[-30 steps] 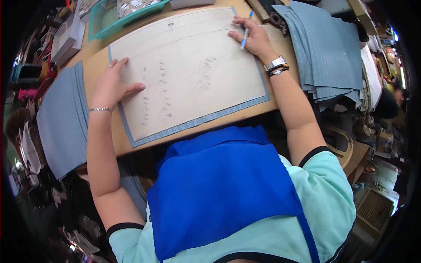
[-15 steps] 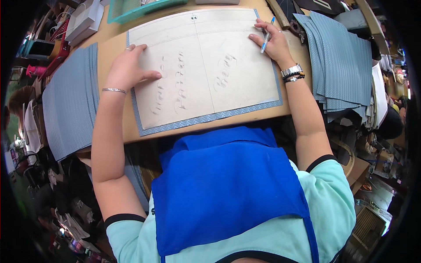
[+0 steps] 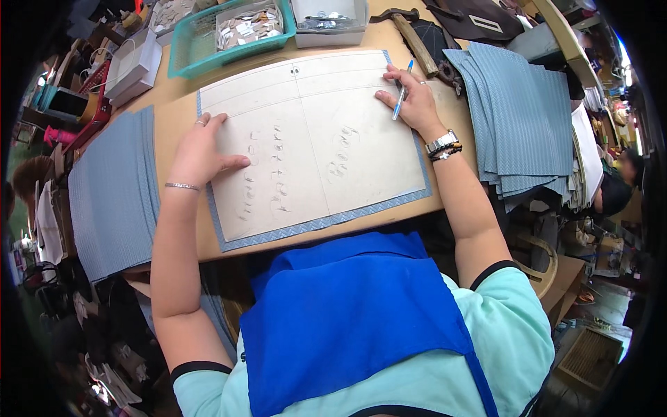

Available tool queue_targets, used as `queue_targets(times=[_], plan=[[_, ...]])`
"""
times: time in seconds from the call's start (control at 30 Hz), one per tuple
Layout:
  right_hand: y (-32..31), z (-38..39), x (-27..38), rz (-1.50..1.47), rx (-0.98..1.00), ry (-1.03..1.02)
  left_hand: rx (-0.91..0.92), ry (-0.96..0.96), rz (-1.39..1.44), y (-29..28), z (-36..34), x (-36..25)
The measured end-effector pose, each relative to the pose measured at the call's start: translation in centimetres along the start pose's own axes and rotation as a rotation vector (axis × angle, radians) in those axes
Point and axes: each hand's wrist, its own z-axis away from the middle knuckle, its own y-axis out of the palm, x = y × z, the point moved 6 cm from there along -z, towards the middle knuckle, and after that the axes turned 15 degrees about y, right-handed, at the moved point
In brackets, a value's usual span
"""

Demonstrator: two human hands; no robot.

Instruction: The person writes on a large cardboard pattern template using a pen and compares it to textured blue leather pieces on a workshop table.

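A large cream card pattern [image 3: 306,160] with pencil lines and handwriting lies on a blue woven-texture sheet [image 3: 316,226], whose edge shows along the near side and parts of the other sides. My left hand [image 3: 201,151] rests on the card's left edge, thumb stretched inward and fingers apart, holding nothing. At the far right corner my right hand [image 3: 419,104] holds a blue-and-clear ballpoint pen [image 3: 399,101] between its fingers. The pen slants upward, and its lower end points toward me. That hand's fingertips also lie at the card's right edge.
Stacks of blue textured sheets flank me, one at the left [image 3: 114,194] and one at the right [image 3: 521,118]. Toward the back stand a teal basket [image 3: 187,66] with small pieces, a grey box [image 3: 330,38] and a hammer [image 3: 415,45]. A white box [image 3: 135,66] sits far left.
The view has tipped up, so more of the table's back shows, including the basket's contents and the hammer. Both hands keep their places on the card, pen still held.
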Motion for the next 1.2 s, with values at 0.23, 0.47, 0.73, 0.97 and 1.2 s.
queue_targets(times=[0.23,0.47,0.73,0.97,1.2], plan=[[0.2,0.0,0.5,0.008,0.000,-0.010,0.033,-0.011,0.011,0.4,0.2,0.4],[0.6,0.0,0.0,-0.028,0.012,0.016,0.271,-0.057,-0.050,-0.8,-1.0,-1.6],[-0.3,0.3,-3.2,-0.469,-0.086,0.100,0.377,-0.080,-0.067,0.9,-2.2,-1.8],[4.7,9.0,9.9,-0.658,0.362,0.221,0.372,-0.104,-0.115,2.1,-2.6,-1.3],[8.3,16.8,25.0,-0.585,0.820,-0.385,0.383,-0.093,-0.091,1.3,-2.6,-1.7]])
